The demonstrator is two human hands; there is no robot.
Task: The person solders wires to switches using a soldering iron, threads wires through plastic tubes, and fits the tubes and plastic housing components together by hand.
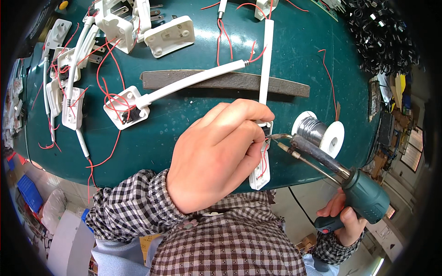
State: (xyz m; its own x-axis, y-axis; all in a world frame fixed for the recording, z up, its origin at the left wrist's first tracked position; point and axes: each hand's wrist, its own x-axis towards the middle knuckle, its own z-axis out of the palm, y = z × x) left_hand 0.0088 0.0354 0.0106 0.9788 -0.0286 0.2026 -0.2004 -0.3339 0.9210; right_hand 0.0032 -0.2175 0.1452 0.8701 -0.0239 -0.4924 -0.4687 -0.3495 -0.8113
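Note:
My left hand [214, 154] is closed, its fingers pinching the upper part of an open white plug housing [260, 179] near the table's front edge. Thin red wires lie inside the housing, and a straight white cable sleeve [266, 64] runs up from it. My fingers cover part of what sits at the joint. In my right hand [351, 225] is the handle of a dark green soldering gun [366, 195]. Its long metal barrel points left, and the tip meets the small dark part in the housing beside my left fingertips. A feed tube runs alongside the barrel.
A spool of solder wire [312, 130] stands right of the housing. Behind it lies a long grey-brown bar [184, 79]. Several white plug housings [169, 37] with red wires and sleeves fill the left and far left. A heap of black parts [382, 37] sits far right.

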